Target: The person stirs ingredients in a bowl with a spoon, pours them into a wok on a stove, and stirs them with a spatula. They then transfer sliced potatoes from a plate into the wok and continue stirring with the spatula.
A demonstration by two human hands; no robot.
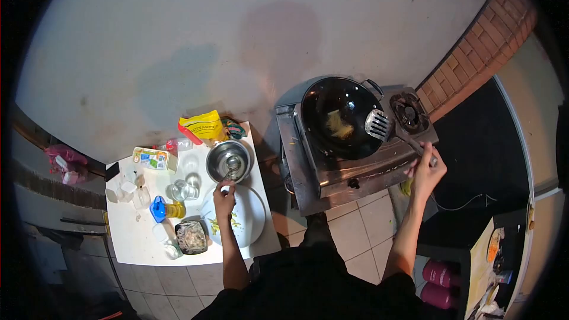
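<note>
My left hand (224,201) is closed on the handle of a metal ladle (233,164), whose round head is inside a steel bowl (214,157) on the white table. In my right hand (428,173) is the handle of a slotted spatula (377,124). The spatula's head hangs over the right side of a black wok (323,95) on the stove. A pale yellowish piece of food (339,124) lies in the wok. Just below the bowl, a white plate (252,219) carries several green-yellow bits beside my left wrist.
The stove's second burner (410,111) is to the wok's right. On the white table (127,234) stand a yellow pouch (203,125), a plastic tub (152,158), clear glasses (182,189), a blue-capped bottle (169,209) and a dark bowl of food (192,237). Pink cylinders (440,284) sit lower right.
</note>
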